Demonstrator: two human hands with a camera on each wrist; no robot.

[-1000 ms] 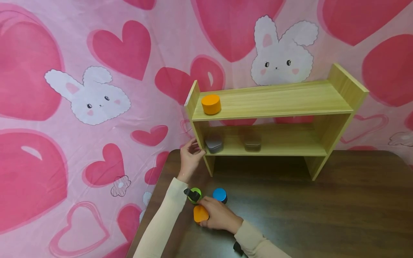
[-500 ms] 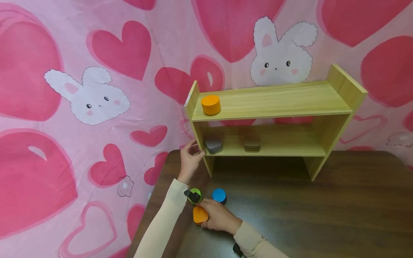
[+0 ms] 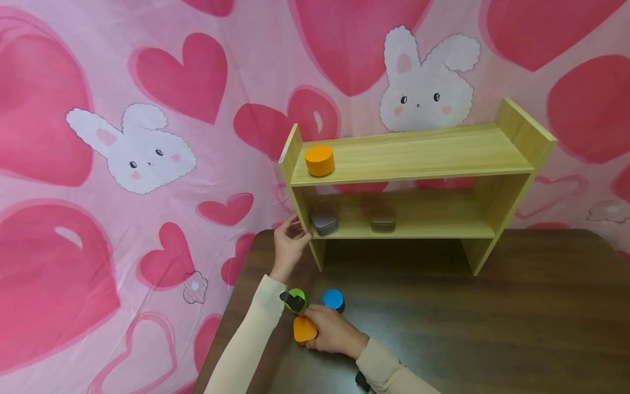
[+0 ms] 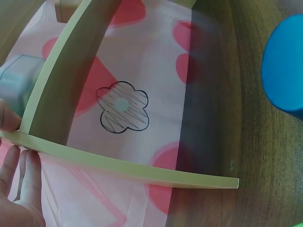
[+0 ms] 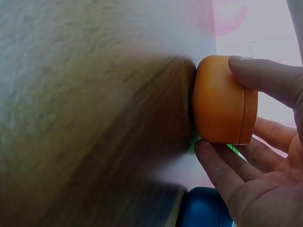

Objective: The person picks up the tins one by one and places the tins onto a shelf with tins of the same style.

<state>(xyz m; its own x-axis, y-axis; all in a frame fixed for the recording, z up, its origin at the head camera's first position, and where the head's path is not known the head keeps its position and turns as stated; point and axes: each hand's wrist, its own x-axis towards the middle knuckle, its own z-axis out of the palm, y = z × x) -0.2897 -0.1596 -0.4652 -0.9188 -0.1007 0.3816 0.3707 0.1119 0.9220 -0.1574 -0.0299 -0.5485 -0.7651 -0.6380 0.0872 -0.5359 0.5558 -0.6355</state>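
Observation:
In the head view my left hand (image 3: pixel 287 250) is at the left side panel of the wooden shelf (image 3: pixel 413 156). The left wrist view shows the thumb (image 4: pixel 8 117) inside that panel and fingers (image 4: pixel 31 175) outside, pinching its edge. My right hand (image 3: pixel 337 331) holds an orange tin (image 3: pixel 304 330) low at the table; in the right wrist view the thumb presses one side of the tin (image 5: pixel 220 101) and fingers the opposite side. A blue tin (image 3: pixel 333 300) stands just behind this hand. A green tin (image 3: pixel 296 301) is partly hidden under the left wrist's black camera.
Another orange tin (image 3: pixel 320 161) stands at the left end of the shelf's top board. On the lower board are a grey tin (image 3: pixel 325 220) by the left panel and a brownish tin (image 3: pixel 383 220) farther right. The shelf stands on a dark wooden table (image 3: pixel 551 317) before a pink heart-patterned cloth.
The orange tin in my right hand has turned slightly. Both hands otherwise stay where they were, and the head view has shifted a little.

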